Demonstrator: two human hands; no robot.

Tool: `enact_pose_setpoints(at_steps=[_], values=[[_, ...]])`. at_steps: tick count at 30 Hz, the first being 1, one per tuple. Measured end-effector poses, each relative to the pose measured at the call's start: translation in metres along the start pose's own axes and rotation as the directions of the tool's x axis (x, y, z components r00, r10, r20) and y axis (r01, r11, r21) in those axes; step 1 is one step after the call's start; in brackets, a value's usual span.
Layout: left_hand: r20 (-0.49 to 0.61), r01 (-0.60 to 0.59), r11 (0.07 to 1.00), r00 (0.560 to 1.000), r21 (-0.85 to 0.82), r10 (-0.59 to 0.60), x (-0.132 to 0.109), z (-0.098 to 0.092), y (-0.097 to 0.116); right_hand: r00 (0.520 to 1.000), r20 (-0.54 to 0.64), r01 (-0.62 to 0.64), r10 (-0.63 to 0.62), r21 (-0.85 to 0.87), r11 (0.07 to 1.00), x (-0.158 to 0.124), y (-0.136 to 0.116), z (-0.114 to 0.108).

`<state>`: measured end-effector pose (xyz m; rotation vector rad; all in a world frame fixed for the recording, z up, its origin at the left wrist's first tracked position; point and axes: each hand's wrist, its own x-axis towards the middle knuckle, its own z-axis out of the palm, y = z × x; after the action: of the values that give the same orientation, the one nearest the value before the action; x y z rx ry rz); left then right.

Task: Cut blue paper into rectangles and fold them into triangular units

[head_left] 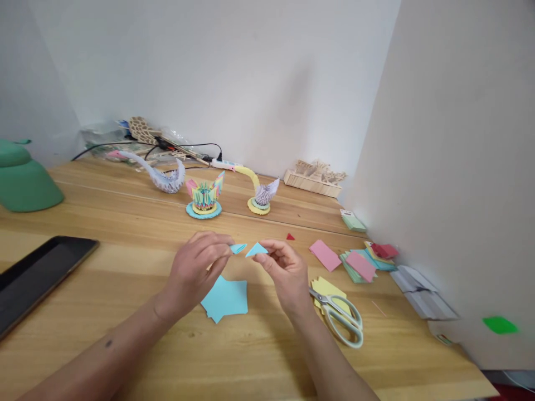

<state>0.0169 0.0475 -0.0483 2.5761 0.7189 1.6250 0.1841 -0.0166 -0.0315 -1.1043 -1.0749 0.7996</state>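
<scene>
My left hand (200, 259) pinches a small folded blue paper piece (238, 248) by its left end. Between the thumb and fingers of my right hand (288, 270) is a folded blue paper triangle (256, 250), its peak upward. The two pieces are held close together above the table, with a narrow gap between them. Below them lies a loose stack of blue paper sheets (228, 298). To the right of my right hand, a pair of scissors (340, 317) with pale handles rests on yellow paper sheets (330, 289).
Behind my hands stand a multicoloured paper model (204, 197), a yellow-necked paper swan (264, 195) and a white paper swan (165, 178). Pink sheets (325, 255) lie at right, a tiny red triangle (290, 236) nearer. A black tablet (42, 273) and green container (27, 181) occupy the left.
</scene>
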Motion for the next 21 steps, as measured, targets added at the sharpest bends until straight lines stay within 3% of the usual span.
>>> enact_pose_setpoints(at_steps=[14,21], values=[[-0.019,-0.023,0.999,1.0,-0.036,0.022,0.001,-0.0007,0.0025,0.999,0.021,-0.034,0.033,0.068,0.997,0.0009,0.0007,-0.0016],[-0.002,-0.015,0.999,1.0,-0.048,0.015,0.0017,-0.0013,0.0034,0.998,0.022,0.053,-0.054,0.048,0.997,0.0016,0.0012,-0.0048]])
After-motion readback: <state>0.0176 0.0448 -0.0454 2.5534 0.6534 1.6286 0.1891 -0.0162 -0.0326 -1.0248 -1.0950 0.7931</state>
